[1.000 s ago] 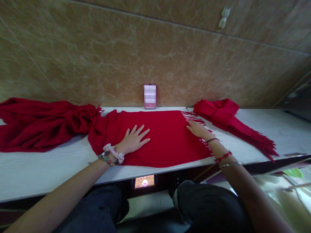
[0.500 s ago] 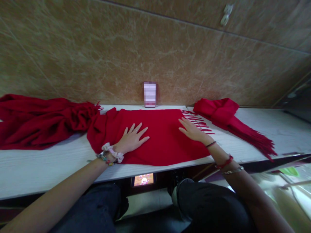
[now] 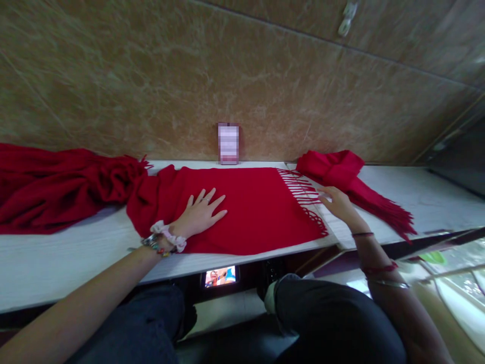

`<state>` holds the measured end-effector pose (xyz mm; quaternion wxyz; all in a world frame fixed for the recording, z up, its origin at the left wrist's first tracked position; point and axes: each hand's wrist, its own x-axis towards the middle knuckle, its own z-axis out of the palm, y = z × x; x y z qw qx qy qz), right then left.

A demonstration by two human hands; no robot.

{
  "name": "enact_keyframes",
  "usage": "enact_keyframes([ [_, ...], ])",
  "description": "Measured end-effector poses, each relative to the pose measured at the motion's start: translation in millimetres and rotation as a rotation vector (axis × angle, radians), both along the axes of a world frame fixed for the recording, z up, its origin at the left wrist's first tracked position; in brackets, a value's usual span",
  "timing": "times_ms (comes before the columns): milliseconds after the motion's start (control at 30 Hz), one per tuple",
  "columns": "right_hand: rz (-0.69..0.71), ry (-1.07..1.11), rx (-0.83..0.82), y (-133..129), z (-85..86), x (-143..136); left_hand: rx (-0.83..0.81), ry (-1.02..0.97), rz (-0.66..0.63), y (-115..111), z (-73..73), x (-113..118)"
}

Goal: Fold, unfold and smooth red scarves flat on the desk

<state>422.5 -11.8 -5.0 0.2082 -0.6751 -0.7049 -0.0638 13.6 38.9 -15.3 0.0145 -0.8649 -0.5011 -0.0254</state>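
Observation:
A red fringed scarf (image 3: 250, 212) lies spread on the white table, its right part flat and its left part bunched. My left hand (image 3: 199, 215) rests palm down on the flat cloth, fingers spread. At the tips of the scarf's fringe (image 3: 299, 189) is my right hand (image 3: 339, 205), palm down with thumb and forefinger slightly apart; whether it touches the threads I cannot tell. The upper strands lie fairly straight, while the lower ones near the front corner are curled.
Another red scarf (image 3: 337, 169), folded over itself, lies to the right with its fringe toward the front edge. Rumpled red cloth (image 3: 56, 192) covers the left of the white table (image 3: 45, 273). A phone (image 3: 228, 144) leans on the tiled wall; a lit screen (image 3: 220, 276) sits below the edge.
My right hand has moved right, off the flat cloth to the fringe ends. Lower strands have come into view, curled. My left hand stays on the scarf. The view has shifted slightly.

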Motion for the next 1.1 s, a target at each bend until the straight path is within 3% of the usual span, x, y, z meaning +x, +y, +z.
enact_keyframes([
  [100,0.184,0.03,-0.099,-9,7.6,-19,0.06,-0.01,-0.107,-5,4.7,11],
  [167,0.23,-0.009,-0.189,-11,7.4,-36,0.003,-0.014,-0.127,-7,4.7,18],
  [267,0.177,-0.033,-0.279,-9,6.3,-48,-0.077,-0.003,-0.102,-6,-0.6,24],
  [433,0.164,-0.09,-0.393,-12,11.5,-41,-0.066,-0.015,-0.107,-1,-7.3,20],
  [700,-0.217,-0.213,-0.27,-20,16.8,-8,-0.07,-0.027,-0.11,0,-5.3,16],
  [800,-0.078,-0.146,-0.226,-15,21.5,-14,-0.065,-0.026,-0.114,0,-6.8,15],
  [900,0.042,-0.109,-0.295,-8,21.5,-36,-0.061,-0.028,-0.119,2,-8.8,15],
  [1000,-0.026,-0.144,-0.412,-1,17.1,-51,-0.058,-0.024,-0.118,3,-10.1,14],
  [1100,-0.12,-0.203,-0.419,-1,13.9,-46,-0.05,-0.024,-0.126,3,-10.4,14],
])
